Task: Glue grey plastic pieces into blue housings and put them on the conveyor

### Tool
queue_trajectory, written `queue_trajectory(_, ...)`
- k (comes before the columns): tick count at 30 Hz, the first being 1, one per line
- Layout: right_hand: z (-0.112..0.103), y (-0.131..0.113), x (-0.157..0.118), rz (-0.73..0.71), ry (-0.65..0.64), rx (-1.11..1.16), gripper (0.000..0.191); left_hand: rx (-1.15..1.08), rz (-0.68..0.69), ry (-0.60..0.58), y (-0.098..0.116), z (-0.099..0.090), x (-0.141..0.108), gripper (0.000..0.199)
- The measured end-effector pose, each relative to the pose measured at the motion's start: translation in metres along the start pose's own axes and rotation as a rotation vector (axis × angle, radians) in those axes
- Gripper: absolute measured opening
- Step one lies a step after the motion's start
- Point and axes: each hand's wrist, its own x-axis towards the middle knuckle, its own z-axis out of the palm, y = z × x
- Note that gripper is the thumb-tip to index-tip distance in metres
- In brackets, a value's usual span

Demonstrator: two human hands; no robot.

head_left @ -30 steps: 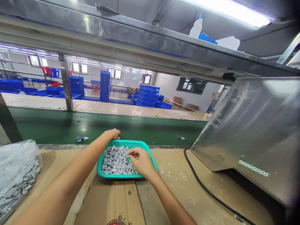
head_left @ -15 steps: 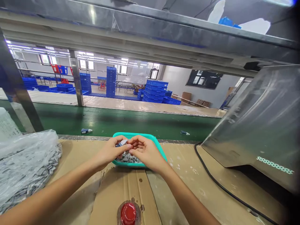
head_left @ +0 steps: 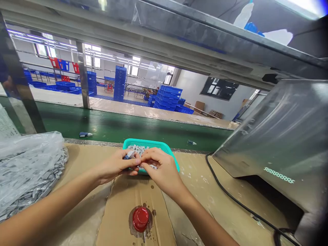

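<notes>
My left hand (head_left: 118, 166) is closed around a small dark-blue and white plastic piece (head_left: 129, 155), whose pale end sticks up between thumb and fingers. My right hand (head_left: 161, 166) meets it at the fingertips. Its thumb and forefinger are pinched together against the piece's near end, and what lies between them is too small to make out. Both hands are over the near side of a turquoise plastic basket (head_left: 167, 150), covering part of it. Many small grey parts (head_left: 138, 149) lie inside the basket.
A red cup (head_left: 140, 218) stands on wet-stained cardboard nearest me. Left is a clear bag (head_left: 30, 167) of grey parts. Two blue-and-white pieces (head_left: 85, 134) (head_left: 191, 142) lie on the green belt (head_left: 143, 129) behind. A metal hood (head_left: 276, 133) and black cable (head_left: 225, 193) are right.
My hands have drawn back toward the basket's near rim, uncovering more grey parts behind them. The view has tilted down, so more of the red cup shows. The blue-and-white piece stays in my left hand.
</notes>
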Motion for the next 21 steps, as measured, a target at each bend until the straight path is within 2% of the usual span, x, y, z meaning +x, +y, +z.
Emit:
queue_trajectory(3, -0.001, -0.002, -0.006, 0.026, 0.001, 0.088, 0.014, -0.026, -0.037, -0.036, 0.0, 0.001, -0.001, 0.021)
queue_trajectory(5, -0.003, -0.005, -0.012, 0.025, 0.01, 0.058, 0.012, -0.032, -0.052, -0.044, 0.0, 0.003, -0.003, 0.02)
queue_trajectory(10, -0.01, -0.012, -0.022, -0.181, 0.025, -0.274, 0.016, -0.02, -0.05, -0.058, -0.001, 0.01, -0.005, 0.019)
queue_trajectory(13, -0.014, -0.013, -0.027, -0.235, -0.022, -0.286, 0.016, 0.024, -0.021, -0.083, -0.003, 0.01, -0.006, 0.02)
queue_trajectory(17, -0.017, -0.011, -0.03, -0.218, -0.137, -0.245, 0.017, 0.127, 0.018, -0.142, -0.005, 0.009, -0.007, 0.021)
queue_trajectory(21, -0.02, -0.008, -0.034, -0.103, -0.144, -0.187, 0.015, 0.154, -0.02, -0.184, -0.007, 0.007, -0.007, 0.021)
